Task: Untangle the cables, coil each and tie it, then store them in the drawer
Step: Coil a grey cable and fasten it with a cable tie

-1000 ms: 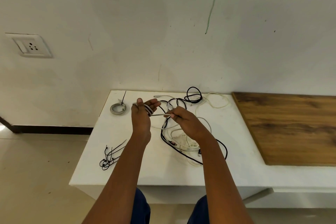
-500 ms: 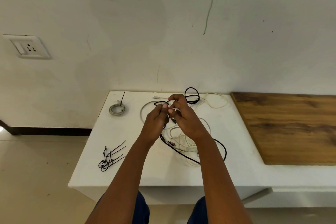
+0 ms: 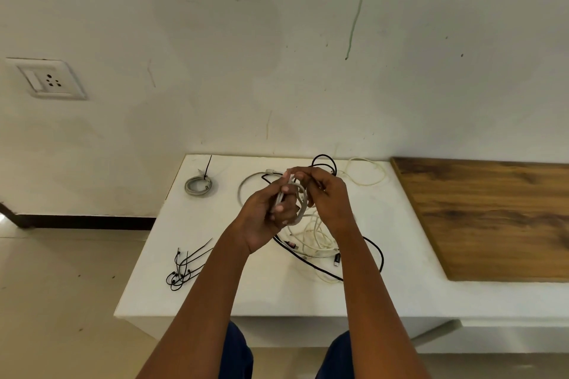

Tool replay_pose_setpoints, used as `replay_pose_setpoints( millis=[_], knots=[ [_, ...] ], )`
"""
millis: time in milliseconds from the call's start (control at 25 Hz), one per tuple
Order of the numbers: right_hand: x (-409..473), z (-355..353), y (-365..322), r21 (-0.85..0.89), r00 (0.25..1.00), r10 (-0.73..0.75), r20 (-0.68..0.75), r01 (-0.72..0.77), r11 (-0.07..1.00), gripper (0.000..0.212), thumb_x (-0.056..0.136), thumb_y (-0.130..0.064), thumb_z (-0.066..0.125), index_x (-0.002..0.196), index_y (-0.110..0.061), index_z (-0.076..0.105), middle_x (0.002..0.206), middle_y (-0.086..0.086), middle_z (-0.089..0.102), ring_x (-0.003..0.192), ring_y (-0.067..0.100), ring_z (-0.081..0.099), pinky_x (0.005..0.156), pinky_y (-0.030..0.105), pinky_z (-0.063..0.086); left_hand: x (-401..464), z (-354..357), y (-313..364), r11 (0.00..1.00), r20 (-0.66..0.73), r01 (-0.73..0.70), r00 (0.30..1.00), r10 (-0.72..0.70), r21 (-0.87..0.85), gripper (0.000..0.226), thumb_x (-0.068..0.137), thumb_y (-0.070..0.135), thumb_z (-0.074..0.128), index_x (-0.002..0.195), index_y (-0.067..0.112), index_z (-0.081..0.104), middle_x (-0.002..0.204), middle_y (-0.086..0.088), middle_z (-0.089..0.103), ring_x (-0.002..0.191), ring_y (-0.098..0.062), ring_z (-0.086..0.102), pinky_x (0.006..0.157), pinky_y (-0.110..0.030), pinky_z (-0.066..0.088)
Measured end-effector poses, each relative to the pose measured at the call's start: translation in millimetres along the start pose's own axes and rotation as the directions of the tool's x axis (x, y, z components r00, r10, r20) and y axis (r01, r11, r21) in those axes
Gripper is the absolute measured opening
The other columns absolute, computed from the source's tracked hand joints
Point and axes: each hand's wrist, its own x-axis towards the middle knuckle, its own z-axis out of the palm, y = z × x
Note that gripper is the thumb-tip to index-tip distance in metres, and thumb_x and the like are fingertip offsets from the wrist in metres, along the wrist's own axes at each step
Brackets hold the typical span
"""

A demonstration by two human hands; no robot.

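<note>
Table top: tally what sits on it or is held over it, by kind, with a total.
Tied grey coil: 1
Grey cable held by left hand and right hand: 1
Tangled heap of black and white cables, strands too knotted to count: 1
Bundle of black cable ties: 1
Wooden board: 1
Total: 5

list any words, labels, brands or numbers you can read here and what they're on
None can be read.
Wall socket plate: three pin holes and a switch, no print visible.
Small connector in the tangled cables on the white table: a reddish mark, too small and blurred to read.
Coiled grey cable, black cable ties and wooden board: no lettering shows.
</note>
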Motion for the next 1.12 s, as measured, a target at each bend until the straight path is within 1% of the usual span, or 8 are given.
replay_pose_setpoints(
  millis=[160,280,440,520,640,800,960,1120],
  knots=[
    [1,7,11,-0.016,0.998,0.048,0.029,-0.047,0.999,0.026,0.1,-0.018,0.043,0.083,-0.03,0.059,0.06,-0.009,0.052,0.053,0.005,0.042,0.051,0.021,0.036,-1,3,6,0.931,0.114,-0.046,0.989,0.093,-0.362,0.036,0.093,0.031,0.039,0.064,0.018,0.057,0.038,0.006,0.021,0.037,-0.009,0.014,0.041,-0.019,0.031],
    [-1,10,24,-0.036,0.994,0.105,0.034,-0.104,0.994,0.026,0.1,-0.025,0.041,0.076,-0.029,0.05,0.068,0.005,0.044,0.059,0.013,0.036,0.055,0.023,0.032,-7,-1,17,0.843,0.125,-0.145,0.962,0.242,-0.518,0.034,0.095,0.027,0.036,0.072,0.014,0.058,0.046,0.007,0.018,0.04,-0.008,0.015,0.045,-0.019,0.029],
    [-3,6,41,-0.157,0.981,0.171,0.092,-0.156,0.975,0.028,0.1,-0.022,0.043,0.072,-0.025,0.049,0.063,-0.009,0.047,0.057,0.003,0.041,0.058,0.013,0.036,-16,-17,29,0.614,0.126,-0.183,0.897,0.425,-0.768,0.034,0.1,0.024,0.03,0.077,0.009,0.05,0.053,0.005,0.025,0.046,-0.01,0.021,0.055,-0.023,0.025],
    [-3,1,46,-0.243,0.98,0.185,0.076,-0.162,0.957,0.025,0.098,-0.013,0.044,0.077,-0.016,0.055,0.064,-0.014,0.049,0.058,0.0,0.046,0.059,0.008,0.037,-20,-23,32,0.558,0.044,-0.243,0.891,0.452,-0.793,0.034,0.1,0.022,0.028,0.076,0.01,0.048,0.054,0.005,0.025,0.048,-0.011,0.021,0.056,-0.023,0.025],
    [1,-8,41,-0.26,0.992,0.081,-0.095,-0.103,0.96,0.02,0.095,0.0,0.044,0.086,-0.003,0.062,0.075,-0.014,0.057,0.068,-0.006,0.053,0.066,0.004,0.037,-22,-25,32,0.522,-0.072,-0.325,0.892,0.447,-0.789,0.027,0.097,0.017,0.033,0.073,0.013,0.044,0.055,0.006,0.022,0.048,-0.01,0.02,0.055,-0.023,0.025],
    [7,-16,17,-0.247,0.951,-0.095,-0.294,0.021,0.969,0.018,0.097,-0.014,0.046,0.09,-0.009,0.062,0.074,-0.016,0.055,0.072,0.0,0.051,0.068,0.009,0.037,-21,-23,27,0.56,-0.139,-0.363,0.905,0.402,-0.744,0.033,0.098,0.019,0.031,0.067,0.014,0.044,0.055,0.009,0.019,0.048,-0.007,0.017,0.053,-0.019,0.026],
    [0,-27,3,-0.256,0.972,-0.052,-0.227,-0.008,0.967,0.012,0.097,-0.03,0.048,0.091,-0.026,0.057,0.062,-0.025,0.054,0.06,-0.005,0.049,0.061,0.026,0.045,-18,-24,26,0.534,-0.09,-0.343,0.892,0.443,-0.773,0.028,0.096,0.016,0.035,0.068,0.015,0.041,0.056,0.009,0.022,0.049,-0.007,0.021,0.056,-0.019,0.029],
    [-8,-42,-3,-0.392,0.992,-0.031,-0.123,-0.02,0.92,0.005,0.092,-0.035,0.055,0.088,-0.038,0.056,0.062,-0.029,0.056,0.056,-0.004,0.048,0.057,0.02,0.034,-18,-29,28,0.513,-0.182,-0.42,0.874,0.451,-0.749,0.031,0.096,0.014,0.032,0.066,0.015,0.042,0.057,0.008,0.031,0.049,-0.008,0.027,0.064,-0.017,0.029]
  ],
)
